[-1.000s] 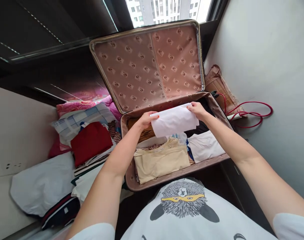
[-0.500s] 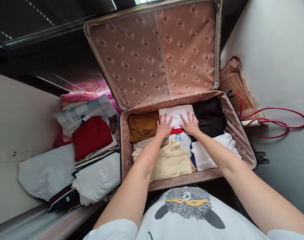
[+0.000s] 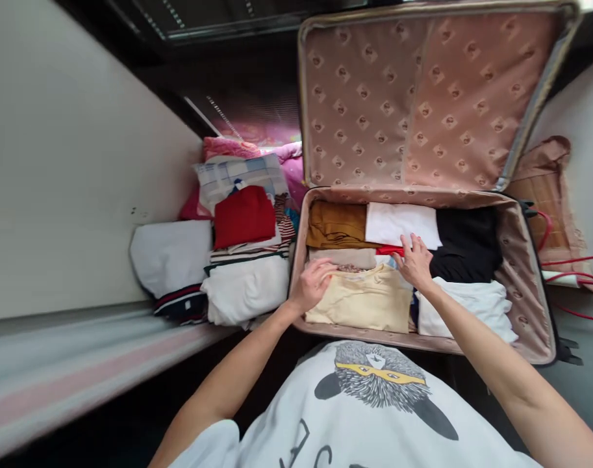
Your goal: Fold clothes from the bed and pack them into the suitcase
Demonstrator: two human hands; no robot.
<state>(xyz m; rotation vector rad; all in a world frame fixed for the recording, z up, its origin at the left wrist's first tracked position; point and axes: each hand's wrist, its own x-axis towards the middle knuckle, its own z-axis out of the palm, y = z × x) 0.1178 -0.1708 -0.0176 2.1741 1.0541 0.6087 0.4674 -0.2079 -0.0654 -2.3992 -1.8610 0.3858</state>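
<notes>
My left hand point(image 3: 315, 283) hovers over the left end of a folded cream shirt point(image 3: 364, 302), its fingers loosely bent and apart, nothing in them. Fingers spread, my right hand point(image 3: 416, 261) is at the lower edge of a folded white garment point(image 3: 398, 221), near a strip of red cloth point(image 3: 390, 249). Whether its fingertips touch the cloth, I cannot tell. These clothes lie in an open suitcase point(image 3: 530, 305), along with brown folded trousers or cloth point(image 3: 338, 224), a black garment point(image 3: 469, 244) and a white folded garment point(image 3: 464, 309) at the front right.
The patterned suitcase lid point(image 3: 432, 97) stands raised at the back. Left of the case are a red folded garment point(image 3: 244, 216), white clothes point(image 3: 247, 286) and a checked blue-white cloth point(image 3: 242, 175) in stacks. A red cord point(image 3: 579, 261) and a brown bag point(image 3: 544, 188) lie at right.
Both hands were pressed flat on the white garment. My left hand has moved off it to the left and nearer; my right has slid to its lower edge. The view has turned left.
</notes>
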